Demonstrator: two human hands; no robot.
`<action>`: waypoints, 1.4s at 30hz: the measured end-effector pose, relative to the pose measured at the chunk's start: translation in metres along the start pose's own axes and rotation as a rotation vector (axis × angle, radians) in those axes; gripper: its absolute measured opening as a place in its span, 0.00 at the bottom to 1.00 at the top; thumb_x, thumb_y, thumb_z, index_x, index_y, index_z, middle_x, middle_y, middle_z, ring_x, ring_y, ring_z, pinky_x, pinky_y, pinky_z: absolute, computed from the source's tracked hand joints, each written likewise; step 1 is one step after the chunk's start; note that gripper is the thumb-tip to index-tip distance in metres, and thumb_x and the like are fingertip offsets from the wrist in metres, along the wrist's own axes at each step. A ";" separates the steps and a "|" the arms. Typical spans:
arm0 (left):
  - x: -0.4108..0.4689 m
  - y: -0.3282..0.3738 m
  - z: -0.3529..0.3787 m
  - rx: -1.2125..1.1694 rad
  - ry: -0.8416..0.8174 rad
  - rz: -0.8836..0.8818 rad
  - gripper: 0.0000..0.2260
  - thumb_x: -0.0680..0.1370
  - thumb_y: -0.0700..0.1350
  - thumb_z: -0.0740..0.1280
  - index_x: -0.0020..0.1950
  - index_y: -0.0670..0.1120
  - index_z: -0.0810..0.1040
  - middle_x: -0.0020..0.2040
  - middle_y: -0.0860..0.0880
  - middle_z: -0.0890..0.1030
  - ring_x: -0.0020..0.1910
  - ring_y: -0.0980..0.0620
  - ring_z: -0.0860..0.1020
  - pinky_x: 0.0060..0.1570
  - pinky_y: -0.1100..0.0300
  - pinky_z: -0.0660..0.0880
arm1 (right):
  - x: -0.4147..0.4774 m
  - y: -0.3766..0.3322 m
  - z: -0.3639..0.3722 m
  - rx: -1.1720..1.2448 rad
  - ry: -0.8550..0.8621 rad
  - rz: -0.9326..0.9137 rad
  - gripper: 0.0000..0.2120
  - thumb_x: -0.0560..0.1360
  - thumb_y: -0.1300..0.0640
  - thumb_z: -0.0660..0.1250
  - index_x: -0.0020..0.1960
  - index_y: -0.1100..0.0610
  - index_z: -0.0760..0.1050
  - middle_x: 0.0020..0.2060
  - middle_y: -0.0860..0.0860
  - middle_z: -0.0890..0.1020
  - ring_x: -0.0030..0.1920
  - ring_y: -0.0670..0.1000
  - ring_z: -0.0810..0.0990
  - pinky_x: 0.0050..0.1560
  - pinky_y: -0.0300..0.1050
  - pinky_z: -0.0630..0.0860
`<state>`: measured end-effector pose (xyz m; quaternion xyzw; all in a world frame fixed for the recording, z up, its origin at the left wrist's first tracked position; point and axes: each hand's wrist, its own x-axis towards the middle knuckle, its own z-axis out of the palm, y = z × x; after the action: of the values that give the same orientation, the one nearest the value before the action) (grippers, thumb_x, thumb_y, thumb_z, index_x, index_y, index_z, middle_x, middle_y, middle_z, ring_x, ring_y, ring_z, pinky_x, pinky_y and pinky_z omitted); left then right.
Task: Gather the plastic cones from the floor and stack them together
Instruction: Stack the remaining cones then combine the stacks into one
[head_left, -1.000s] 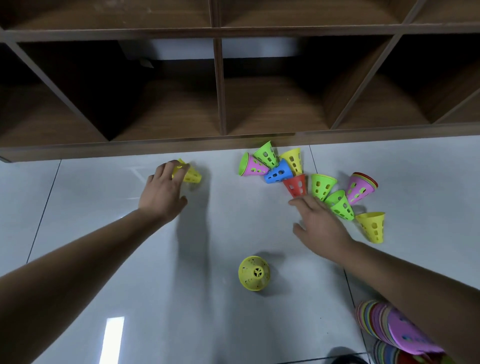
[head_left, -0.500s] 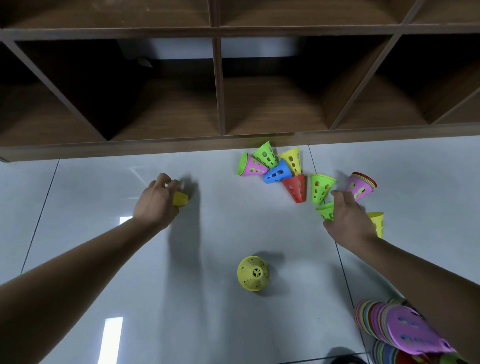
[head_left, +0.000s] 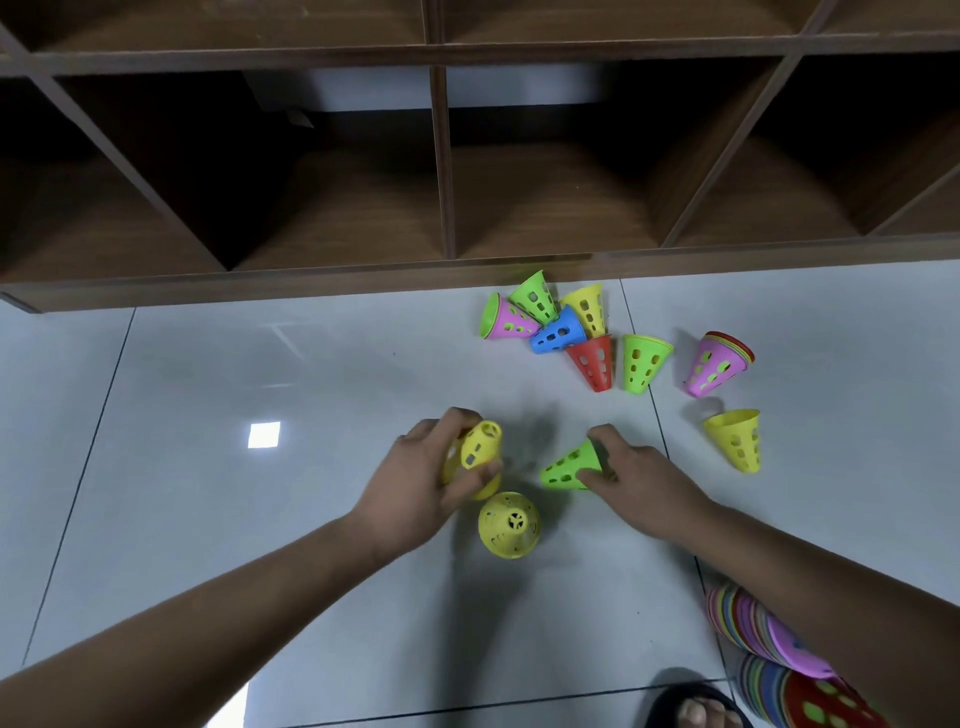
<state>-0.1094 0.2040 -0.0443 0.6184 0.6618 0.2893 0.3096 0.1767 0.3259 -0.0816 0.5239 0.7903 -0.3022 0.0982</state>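
Your left hand (head_left: 415, 483) curls round a yellow cone (head_left: 475, 452); your right hand (head_left: 634, 478) pinches a green cone (head_left: 569, 465) at its wide end. A second yellow cone (head_left: 509, 525) stands on the floor (head_left: 208, 467) just beside your left hand. Loose cones (head_left: 558, 332) crowd the shelf (head_left: 260, 286) edge; a long stack (head_left: 748, 623) lies under your right forearm.

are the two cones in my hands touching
Apart: the head view shows bare floor between the held green cone and the held yellow cone.
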 end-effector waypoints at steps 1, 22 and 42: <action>-0.004 0.009 0.002 -0.040 -0.006 0.017 0.16 0.81 0.60 0.71 0.65 0.57 0.73 0.54 0.62 0.79 0.54 0.56 0.77 0.55 0.58 0.75 | -0.002 0.000 0.001 0.018 0.006 -0.003 0.27 0.81 0.40 0.65 0.75 0.41 0.59 0.42 0.50 0.80 0.47 0.59 0.82 0.46 0.55 0.78; -0.037 -0.006 0.053 0.067 -0.204 0.041 0.25 0.77 0.64 0.72 0.70 0.55 0.74 0.64 0.56 0.81 0.57 0.53 0.81 0.55 0.54 0.79 | -0.027 -0.027 0.005 -0.012 0.228 -0.129 0.23 0.72 0.42 0.77 0.61 0.49 0.74 0.53 0.51 0.75 0.47 0.59 0.82 0.45 0.51 0.79; -0.015 -0.039 0.039 -0.033 -0.234 -0.067 0.28 0.72 0.35 0.74 0.72 0.48 0.77 0.67 0.55 0.80 0.66 0.60 0.78 0.65 0.63 0.77 | -0.044 -0.053 0.014 -0.032 0.067 -0.385 0.25 0.75 0.34 0.67 0.66 0.46 0.72 0.62 0.43 0.78 0.63 0.51 0.75 0.63 0.51 0.73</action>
<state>-0.1043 0.1864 -0.0984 0.6203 0.6366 0.2157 0.4043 0.1465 0.2699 -0.0525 0.3712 0.8835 -0.2851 0.0207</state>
